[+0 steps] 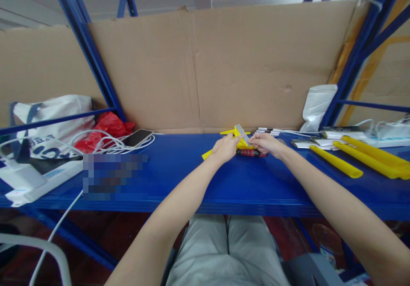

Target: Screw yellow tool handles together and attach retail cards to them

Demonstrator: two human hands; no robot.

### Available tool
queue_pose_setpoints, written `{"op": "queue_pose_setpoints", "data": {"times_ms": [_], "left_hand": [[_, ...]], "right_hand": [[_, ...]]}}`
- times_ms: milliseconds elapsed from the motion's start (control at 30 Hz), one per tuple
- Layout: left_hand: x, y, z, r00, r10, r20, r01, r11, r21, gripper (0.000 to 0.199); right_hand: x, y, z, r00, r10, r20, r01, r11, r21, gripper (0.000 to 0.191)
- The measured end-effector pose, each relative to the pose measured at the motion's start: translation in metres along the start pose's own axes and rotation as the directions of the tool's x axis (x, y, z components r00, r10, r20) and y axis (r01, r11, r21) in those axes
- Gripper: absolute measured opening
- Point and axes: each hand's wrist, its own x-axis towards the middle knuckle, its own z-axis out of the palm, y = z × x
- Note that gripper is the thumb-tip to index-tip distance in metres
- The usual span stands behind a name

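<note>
Near the far edge of the blue metal table point(179, 179), the left hand point(226, 148) grips a yellow angular part point(241, 143). A flat grey bar point(242, 134) rests against it, touched by the right hand point(265, 144). A red-and-black cylindrical handle point(249, 153) lies just nearer. Long yellow tubes point(336, 162) lie toward the table's right end; a white power strip point(60, 175) lies by the near edge, left.

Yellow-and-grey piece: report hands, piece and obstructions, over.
Left hand and right hand at yellow-and-grey piece, exact grips unclear. Piece between the hands, over blue table. Red-and-black handle close on near side; might crowd fingers.
</note>
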Motion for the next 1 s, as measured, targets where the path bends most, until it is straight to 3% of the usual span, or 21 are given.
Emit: {"op": "queue_pose_setpoints", "data": {"times_ms": [400,733,1000], "left_hand": [[-0.003,0.006,-0.002,0.999,0.038,-0.002,-0.038,0.999,-0.008,0.045],[-0.001,0.002,-0.002,0.996,0.082,0.030,-0.082,0.997,0.002,0.046],[-0.001,0.004,-0.005,0.991,0.134,0.030,-0.135,0.989,0.053,0.050]], "right_hand": [[-0.004,-0.004,0.000,1.000,0.027,0.004,-0.027,0.992,0.122,0.022],[-0.007,-0.009,0.006,0.997,0.029,-0.077,-0.022,0.995,0.097,0.023],[0.013,-0.008,0.000,0.992,-0.026,-0.122,0.031,0.999,0.040,0.025]]}}
